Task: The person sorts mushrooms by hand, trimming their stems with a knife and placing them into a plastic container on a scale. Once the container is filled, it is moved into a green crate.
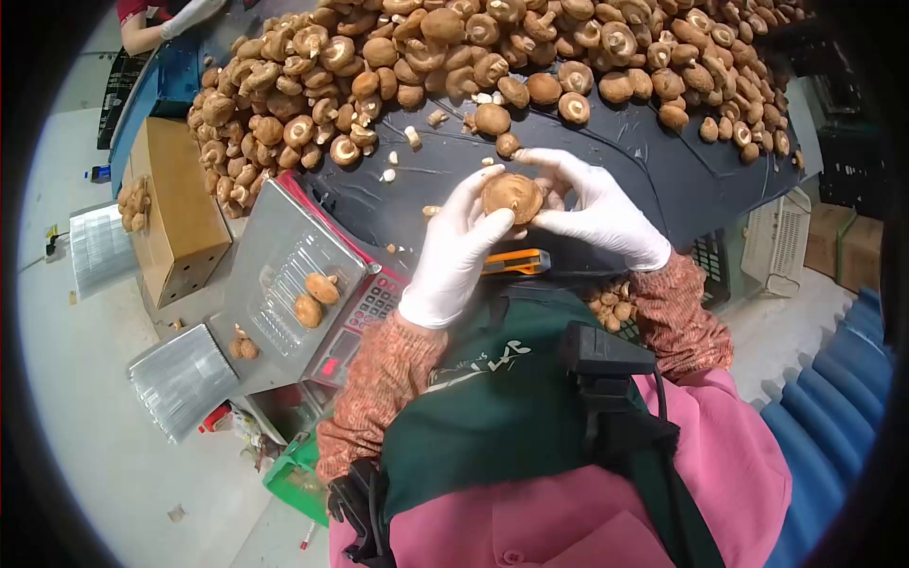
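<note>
Dark table (653, 161), mushroom heap (454, 47), scale (275, 246), held mushroom (512, 196)

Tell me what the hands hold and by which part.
One brown mushroom, held by its cap: the left hand grips the cap's left edge, the right hand its right edge.

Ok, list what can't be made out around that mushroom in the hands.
Head view only:
- mushroom, far side: hidden by left hand and right hand.
- orange tool: one end hidden under the left hand.
- scale display: too small to read.
- co-worker: mostly cut off by top edge.
</note>
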A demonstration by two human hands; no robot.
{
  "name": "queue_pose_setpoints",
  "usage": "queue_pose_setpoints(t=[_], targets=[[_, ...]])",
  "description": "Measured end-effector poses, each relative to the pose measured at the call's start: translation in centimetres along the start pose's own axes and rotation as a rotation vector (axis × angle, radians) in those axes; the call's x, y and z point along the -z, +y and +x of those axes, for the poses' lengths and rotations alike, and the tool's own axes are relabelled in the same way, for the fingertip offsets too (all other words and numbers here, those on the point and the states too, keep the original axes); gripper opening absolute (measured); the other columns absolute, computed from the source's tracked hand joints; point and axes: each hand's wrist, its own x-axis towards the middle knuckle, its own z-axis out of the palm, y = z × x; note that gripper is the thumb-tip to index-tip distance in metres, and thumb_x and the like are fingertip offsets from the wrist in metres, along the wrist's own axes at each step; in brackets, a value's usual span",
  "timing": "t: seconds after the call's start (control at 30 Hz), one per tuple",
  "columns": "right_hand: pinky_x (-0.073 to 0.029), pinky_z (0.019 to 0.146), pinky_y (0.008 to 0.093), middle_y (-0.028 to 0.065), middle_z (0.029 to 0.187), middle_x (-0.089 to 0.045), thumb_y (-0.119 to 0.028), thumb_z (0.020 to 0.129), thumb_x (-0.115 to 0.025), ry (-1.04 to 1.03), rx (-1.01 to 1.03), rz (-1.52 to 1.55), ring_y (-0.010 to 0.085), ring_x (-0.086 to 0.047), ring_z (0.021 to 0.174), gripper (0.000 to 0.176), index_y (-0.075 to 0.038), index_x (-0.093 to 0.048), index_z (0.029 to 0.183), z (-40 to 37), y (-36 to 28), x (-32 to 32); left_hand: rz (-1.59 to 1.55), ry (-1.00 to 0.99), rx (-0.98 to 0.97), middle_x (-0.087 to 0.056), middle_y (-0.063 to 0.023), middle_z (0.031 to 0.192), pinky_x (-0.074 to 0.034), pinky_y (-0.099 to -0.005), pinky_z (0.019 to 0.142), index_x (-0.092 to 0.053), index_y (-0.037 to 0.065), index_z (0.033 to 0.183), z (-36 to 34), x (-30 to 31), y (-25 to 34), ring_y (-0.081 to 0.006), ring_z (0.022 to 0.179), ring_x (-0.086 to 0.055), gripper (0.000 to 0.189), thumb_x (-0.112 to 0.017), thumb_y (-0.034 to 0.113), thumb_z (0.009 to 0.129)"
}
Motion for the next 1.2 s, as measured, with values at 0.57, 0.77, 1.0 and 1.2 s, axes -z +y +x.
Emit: queue_pose_setpoints(t=[0.57, 0.77, 1.0, 1.2], targets=[[-0.051, 0.076, 0.0264, 0.0042, 0.091, -0.068, -0.015, 0.092, -0.064, 0.303, -0.086, -0.188, 0.0083, -0.061, 0.082, 0.036, -0.006, -0.062, 0.127, 1.0, 2.6, 1.0, -0.1, 0.063, -0.089, -0.049, -0.0133, 0.133, -0.047, -0.0398, 0.102, -0.043, 0.002, 0.139, -0.3, 1.3, -1.1, -0.0237, 0.12, -0.055, 0.06, -0.06, -0.001, 0.082], [-0.051, 0.081, 0.0426, 0.0131, 0.109, -0.06, -0.033, 0.082, -0.075, 0.853, 0.102, -0.909, 0.0307, -0.063, 0.097, 0.051, -0.007, -0.059, 0.122, 5.1, 9.5, 5.1, -0.039, 0.073, -0.073, -0.049, -0.0136, 0.132, -0.049, -0.0418, 0.099, -0.042, 0.002, 0.139, -0.6, 2.0, -2.2, -0.0267, 0.118, -0.056, 0.064, -0.068, 0.007, 0.081], [-0.055, 0.079, 0.0311, 0.0124, 0.118, -0.067, -0.032, 0.098, -0.06, 0.594, -0.067, 0.061, 0.0178, -0.068, 0.093, 0.05, -0.001, -0.051, 0.137, 6.0, 11.2, 6.3, -0.001, 0.062, -0.019, -0.048, -0.0143, 0.137, -0.048, -0.0401, 0.1, -0.04, 0.0, 0.145, -0.9, 1.7, -2.0, -0.0255, 0.124, -0.053, 0.067, -0.069, 0.01, 0.085], [-0.054, 0.091, 0.0365, 0.0136, 0.132, -0.057, -0.023, 0.103, -0.054, 0.315, 0.094, 0.739, 0.0243, -0.065, 0.107, 0.049, -0.002, -0.04, 0.145, 2.8, 5.8, 4.5, 0.049, -0.018, -0.061, -0.049, -0.0132, 0.142, -0.047, -0.0389, 0.103, -0.041, 0.0, 0.146, -0.8, 1.4, -2.0, -0.025, 0.131, -0.05, 0.07, -0.074, 0.02, 0.087]])
